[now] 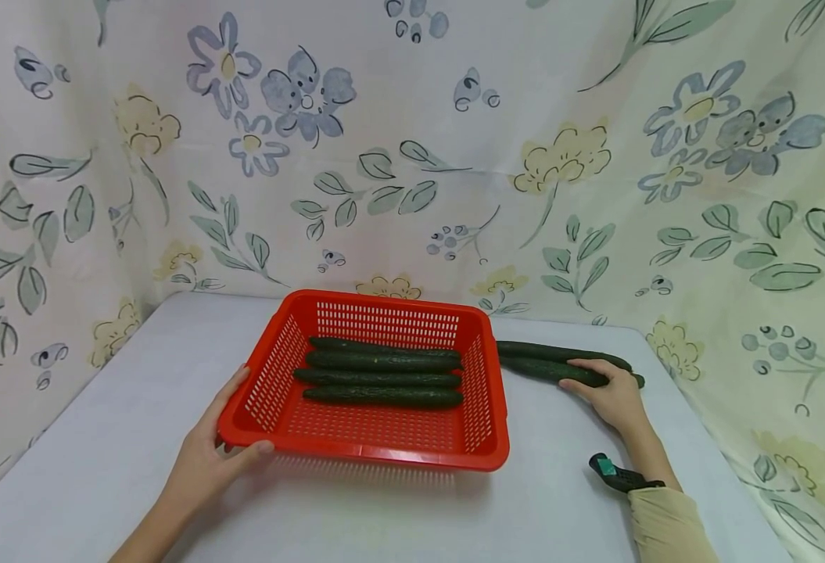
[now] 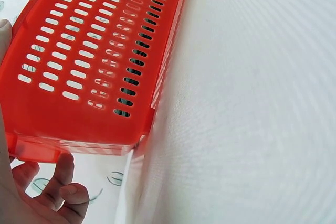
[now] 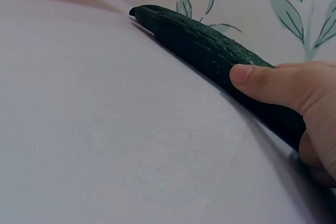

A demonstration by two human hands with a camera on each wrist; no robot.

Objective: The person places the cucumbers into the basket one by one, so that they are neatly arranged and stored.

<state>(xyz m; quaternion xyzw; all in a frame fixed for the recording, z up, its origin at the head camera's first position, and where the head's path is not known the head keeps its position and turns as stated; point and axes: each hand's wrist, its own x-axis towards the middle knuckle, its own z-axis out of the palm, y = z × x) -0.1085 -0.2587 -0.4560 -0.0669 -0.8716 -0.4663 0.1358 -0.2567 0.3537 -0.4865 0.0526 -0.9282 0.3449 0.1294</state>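
Note:
A red plastic basket (image 1: 363, 451) with slotted walls stands mid-table, several dark green cucumbers (image 1: 384, 396) lying side by side in it. My left hand (image 1: 204, 461) grips the basket's near left corner, thumb at the front rim and fingers along the left side. Below the rim, curled fingers (image 2: 64, 174) show in the left wrist view. To the right of the basket lie two more cucumbers. My right hand (image 1: 612, 391) holds the nearer cucumber (image 3: 194, 43) toward its right end, thumb on the near side. The farther cucumber (image 1: 560, 351) lies just behind it.
The table (image 1: 539, 500) has a white cover. A floral curtain (image 1: 412, 117) hangs behind the table and along both sides. On the right wrist is a black strap (image 1: 623, 477), with a beige sleeve (image 1: 668, 524) below it.

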